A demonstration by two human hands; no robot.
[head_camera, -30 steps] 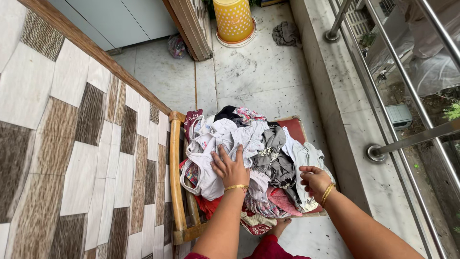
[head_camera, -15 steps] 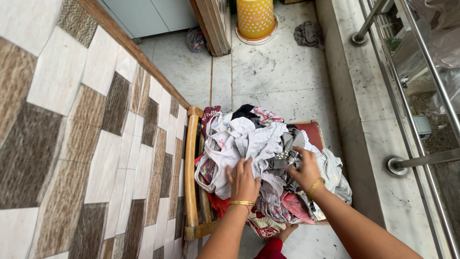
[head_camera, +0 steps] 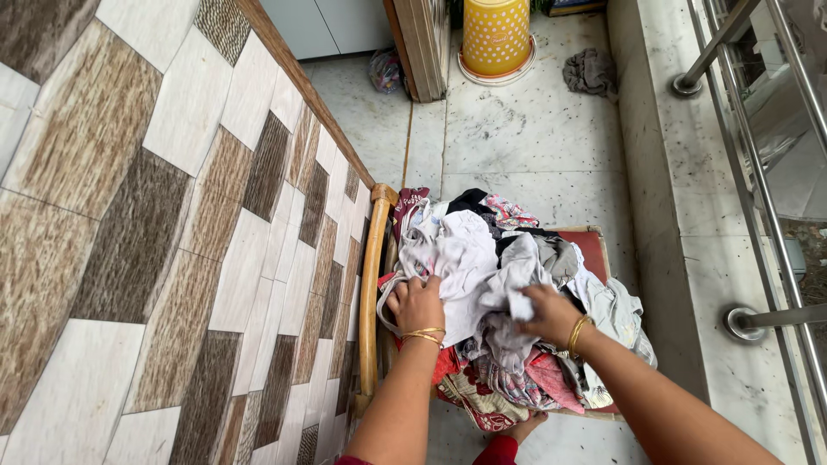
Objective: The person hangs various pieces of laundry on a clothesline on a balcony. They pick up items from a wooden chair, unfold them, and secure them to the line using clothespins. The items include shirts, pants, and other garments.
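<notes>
On a cane chair (head_camera: pixel 371 284) against a tiled wall, a heap of mixed clothes (head_camera: pixel 508 293). Left hand (head_camera: pixel 417 304) rests flat, pinning white fabric — right hand (head_camera: pixel 545 313) clenches a pale grey garment (head_camera: pixel 517 280), lifting it free.

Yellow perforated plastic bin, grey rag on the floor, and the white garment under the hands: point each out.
Yellow perforated plastic bin (head_camera: pixel 494 36), head view, middle of its side wall.
Grey rag (head_camera: pixel 591 71), head view, its crumpled centre.
White garment (head_camera: pixel 465 250), head view, bare fabric above the hands.
</notes>
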